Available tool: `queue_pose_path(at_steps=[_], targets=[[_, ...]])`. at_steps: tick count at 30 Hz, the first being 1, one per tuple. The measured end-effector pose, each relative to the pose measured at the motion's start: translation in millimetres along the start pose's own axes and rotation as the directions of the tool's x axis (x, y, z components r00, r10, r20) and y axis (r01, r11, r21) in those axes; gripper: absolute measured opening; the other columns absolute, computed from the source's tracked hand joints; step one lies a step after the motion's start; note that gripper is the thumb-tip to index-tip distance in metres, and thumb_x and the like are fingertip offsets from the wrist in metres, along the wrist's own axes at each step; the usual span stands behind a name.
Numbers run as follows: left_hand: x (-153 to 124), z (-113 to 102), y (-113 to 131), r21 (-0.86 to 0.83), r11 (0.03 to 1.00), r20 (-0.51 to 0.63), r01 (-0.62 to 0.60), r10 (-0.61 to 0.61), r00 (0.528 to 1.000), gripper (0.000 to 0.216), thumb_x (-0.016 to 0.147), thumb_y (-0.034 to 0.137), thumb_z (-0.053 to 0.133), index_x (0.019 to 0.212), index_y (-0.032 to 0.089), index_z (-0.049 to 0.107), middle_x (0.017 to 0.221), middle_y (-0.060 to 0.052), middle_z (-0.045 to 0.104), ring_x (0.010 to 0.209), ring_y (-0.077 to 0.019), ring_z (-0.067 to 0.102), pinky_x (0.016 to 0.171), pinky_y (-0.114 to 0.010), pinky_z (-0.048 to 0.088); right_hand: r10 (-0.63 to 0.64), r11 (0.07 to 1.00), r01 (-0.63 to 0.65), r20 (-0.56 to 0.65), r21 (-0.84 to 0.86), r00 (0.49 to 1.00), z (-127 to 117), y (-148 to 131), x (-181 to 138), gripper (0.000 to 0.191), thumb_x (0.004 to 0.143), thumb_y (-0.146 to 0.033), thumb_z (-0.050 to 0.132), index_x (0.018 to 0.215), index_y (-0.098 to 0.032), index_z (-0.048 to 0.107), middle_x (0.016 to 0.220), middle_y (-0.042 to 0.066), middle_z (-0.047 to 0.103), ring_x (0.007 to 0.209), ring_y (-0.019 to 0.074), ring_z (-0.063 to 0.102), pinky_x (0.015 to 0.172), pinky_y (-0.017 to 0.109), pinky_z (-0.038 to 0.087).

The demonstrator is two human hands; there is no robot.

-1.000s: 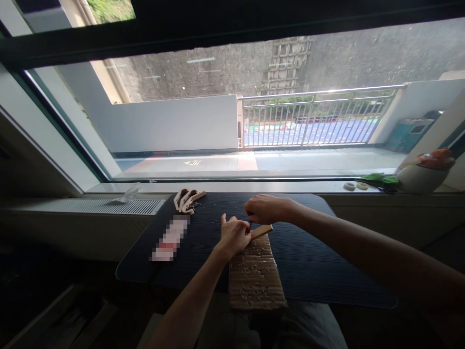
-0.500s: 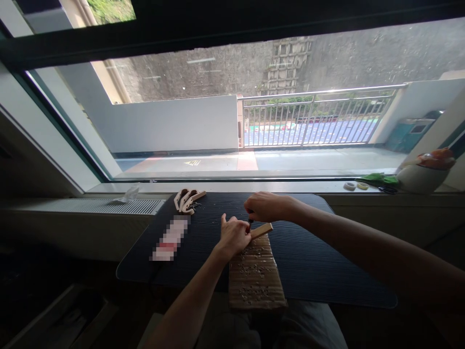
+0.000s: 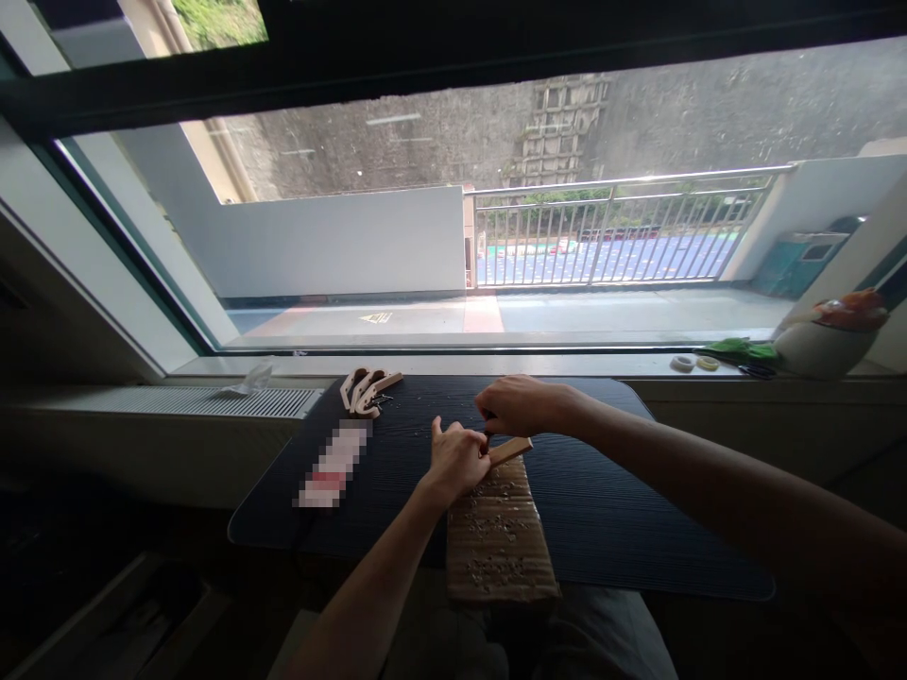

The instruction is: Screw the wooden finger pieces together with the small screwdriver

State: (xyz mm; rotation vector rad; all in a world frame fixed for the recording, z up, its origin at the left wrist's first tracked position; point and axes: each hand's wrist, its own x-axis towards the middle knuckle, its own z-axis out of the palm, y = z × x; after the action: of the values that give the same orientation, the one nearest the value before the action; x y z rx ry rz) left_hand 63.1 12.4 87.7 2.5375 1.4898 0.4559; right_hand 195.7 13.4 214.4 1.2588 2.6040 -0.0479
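Note:
My left hand (image 3: 457, 458) presses a pale wooden bar (image 3: 511, 450) onto a ridged brown cardboard block (image 3: 500, 538); its fingers close around the near end, with the thumb stuck out. Above it my right hand (image 3: 517, 403) is a fist around the top of a slim, dark, upright hand tool (image 3: 487, 440). The tool's lower end goes down by my left fingertips at the bar, and its tip is hidden. Small chips or pits are scattered over the cardboard.
Curved pale wooden pieces (image 3: 365, 392) and small dark metal bits (image 3: 383, 401) lie at the back left of the black table (image 3: 602, 510). A blurred pink-white item (image 3: 333, 467) is nearer. Tape rolls (image 3: 694, 363) and a green cloth (image 3: 741, 349) sit on the windowsill.
My right fist has shifted and turned very slightly on the tool. My left hand, the bar and the cardboard stay where they were.

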Motion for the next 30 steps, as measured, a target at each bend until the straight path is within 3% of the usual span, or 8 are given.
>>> queue_pose_path(at_steps=[4, 7, 11, 15, 19, 24, 30], targets=[[-0.7, -0.1, 0.0, 0.011, 1.0, 0.002, 0.001, -0.001, 1.0, 0.021, 0.079, 0.032, 0.054, 0.068, 0.024, 0.069, 0.075, -0.002, 0.069, 0.091, -0.0229, 0.059, 0.106, -0.057, 0.017, 0.027, 1.0, -0.028, -0.005, -0.006, 1.0, -0.5, 0.0, -1.2, 0.027, 0.081, -0.034, 0.052, 0.091, -0.014, 0.067, 0.085, 0.008, 0.067, 0.074, 0.0188, 0.059, 0.056, 0.026, 0.033], [-0.6, -0.1, -0.2, 0.007, 1.0, -0.007, -0.004, 0.005, 1.0, 0.022, 0.08, 0.032, 0.053, 0.067, 0.024, 0.069, 0.075, -0.002, 0.07, 0.091, -0.0232, 0.059, 0.105, -0.058, 0.017, -0.002, 1.0, 0.002, -0.014, 0.011, 1.0, -2.9, 3.1, -2.5, 0.028, 0.075, -0.026, 0.058, 0.101, -0.02, 0.065, 0.092, 0.005, 0.068, 0.079, 0.0188, 0.06, 0.056, 0.026, 0.032], [0.3, -0.1, 0.4, 0.011, 1.0, 0.01, 0.003, -0.004, 1.0, 0.018, 0.078, 0.03, 0.054, 0.069, 0.025, 0.07, 0.075, -0.002, 0.07, 0.091, -0.0238, 0.058, 0.104, -0.059, 0.017, -0.022, 1.0, 0.022, -0.009, 0.014, 1.0, -3.4, 6.4, -2.3, 0.025, 0.075, -0.017, 0.056, 0.099, -0.019, 0.066, 0.092, 0.005, 0.068, 0.082, 0.0177, 0.059, 0.058, 0.025, 0.033], [1.1, -0.4, 1.4, 0.025, 1.0, 0.02, 0.011, -0.012, 1.0, 0.023, 0.08, 0.032, 0.052, 0.067, 0.023, 0.069, 0.074, -0.003, 0.07, 0.091, -0.0236, 0.058, 0.105, -0.058, 0.016, 0.011, 1.0, -0.011, -0.023, 0.02, 1.0, -0.6, 4.4, -0.2, 0.02, 0.08, -0.025, 0.054, 0.092, -0.016, 0.067, 0.089, 0.008, 0.067, 0.079, 0.0181, 0.06, 0.06, 0.026, 0.034], [0.9, -1.1, 0.9, 0.022, 1.0, 0.018, -0.003, 0.002, 1.0, 0.025, 0.081, 0.033, 0.051, 0.067, 0.023, 0.069, 0.075, -0.003, 0.07, 0.09, -0.0235, 0.058, 0.105, -0.058, 0.017, 0.05, 0.999, -0.05, -0.04, -0.005, 0.998, -0.2, 1.0, 0.9, 0.027, 0.083, -0.035, 0.05, 0.088, -0.014, 0.067, 0.084, 0.009, 0.067, 0.074, 0.0188, 0.06, 0.057, 0.026, 0.033], [0.2, -2.2, 0.8, 0.032, 0.999, 0.039, 0.01, -0.011, 0.999, 0.022, 0.081, 0.031, 0.051, 0.07, 0.023, 0.069, 0.077, -0.003, 0.07, 0.092, -0.0237, 0.058, 0.105, -0.058, 0.017, 0.0, 1.0, 0.0, -0.018, 0.018, 1.0, -4.1, 1.3, -0.6, 0.025, 0.079, -0.027, 0.054, 0.101, -0.022, 0.065, 0.094, 0.004, 0.068, 0.079, 0.0181, 0.059, 0.058, 0.026, 0.033], [0.4, -3.5, 2.4, 0.039, 0.999, 0.046, 0.01, -0.012, 0.999, 0.021, 0.08, 0.029, 0.051, 0.069, 0.023, 0.068, 0.076, -0.003, 0.07, 0.093, -0.0232, 0.058, 0.106, -0.057, 0.017, -0.001, 1.0, 0.0, 0.026, 0.028, 1.0, -2.2, 2.7, -0.9, 0.022, 0.08, -0.02, 0.052, 0.096, -0.017, 0.067, 0.093, 0.007, 0.068, 0.08, 0.0168, 0.058, 0.061, 0.026, 0.034]])
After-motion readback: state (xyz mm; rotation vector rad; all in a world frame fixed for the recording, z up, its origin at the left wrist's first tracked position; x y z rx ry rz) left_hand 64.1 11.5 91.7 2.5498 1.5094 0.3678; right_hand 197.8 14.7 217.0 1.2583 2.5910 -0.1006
